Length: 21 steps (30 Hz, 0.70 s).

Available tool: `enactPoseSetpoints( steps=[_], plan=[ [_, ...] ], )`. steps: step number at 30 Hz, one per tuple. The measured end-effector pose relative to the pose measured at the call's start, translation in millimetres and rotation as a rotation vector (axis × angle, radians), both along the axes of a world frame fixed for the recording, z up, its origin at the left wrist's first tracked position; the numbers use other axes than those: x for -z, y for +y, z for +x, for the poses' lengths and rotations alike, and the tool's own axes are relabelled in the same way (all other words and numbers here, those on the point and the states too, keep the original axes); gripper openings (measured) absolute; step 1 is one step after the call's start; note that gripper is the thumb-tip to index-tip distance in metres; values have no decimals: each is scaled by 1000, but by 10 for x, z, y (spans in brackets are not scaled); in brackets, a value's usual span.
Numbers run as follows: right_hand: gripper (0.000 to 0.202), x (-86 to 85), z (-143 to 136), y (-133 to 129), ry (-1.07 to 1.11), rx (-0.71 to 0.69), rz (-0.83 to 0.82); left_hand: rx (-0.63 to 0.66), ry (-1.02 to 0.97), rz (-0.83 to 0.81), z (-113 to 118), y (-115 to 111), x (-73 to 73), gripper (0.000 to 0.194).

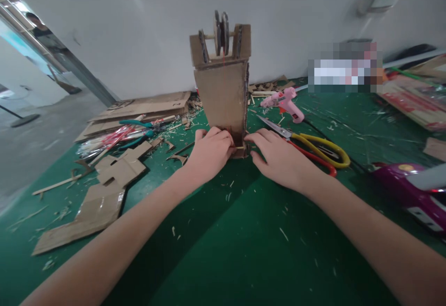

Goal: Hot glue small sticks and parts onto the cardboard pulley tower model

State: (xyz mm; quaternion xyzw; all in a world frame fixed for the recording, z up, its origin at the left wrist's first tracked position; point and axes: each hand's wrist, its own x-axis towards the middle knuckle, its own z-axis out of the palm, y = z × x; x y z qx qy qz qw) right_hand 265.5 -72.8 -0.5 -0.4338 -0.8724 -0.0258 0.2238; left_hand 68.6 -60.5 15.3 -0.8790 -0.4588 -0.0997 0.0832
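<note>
A tall cardboard tower (223, 94) stands upright in front of me. At its top, a cardboard pulley wheel (218, 34) sits on a stick between two uprights, with a red string hanging from it. My left hand (213, 153) is closed at the lower left of the tower, fingers curled and tips hidden, so what they grip is unclear. A thin wooden stick (239, 148) crosses the opening at the base. My right hand (273, 158) is at the base's lower right edge, fingers bent, thumb apart from the index finger.
Right of the tower lie scissors (306, 145) with yellow and red handles and a pink glue gun (287, 103). A purple object (404, 192) sits at far right. Cut cardboard (99, 201), pliers (148, 131) and stacked cardboard sheets (146, 103) lie left. A person (40, 29) stands far back.
</note>
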Motion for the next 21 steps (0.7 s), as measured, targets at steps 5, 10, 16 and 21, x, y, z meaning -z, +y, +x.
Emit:
enactPoseSetpoints(
  steps=[5,10,16,21],
  plan=[
    [27,-19,-30,-20,-39,5,44,65,94,-11,-115,15,-70,26],
    [27,-5,-116,-63,-42,24,83,50,10,-73,-178,46,-92,18],
    [24,21,-184,-70,-37,48,159,58,-56,-118,-197,101,-118,14],
    [22,-10,-235,-25,-125,43,217,69,-64,-84,-138,63,-64,19]
  ],
)
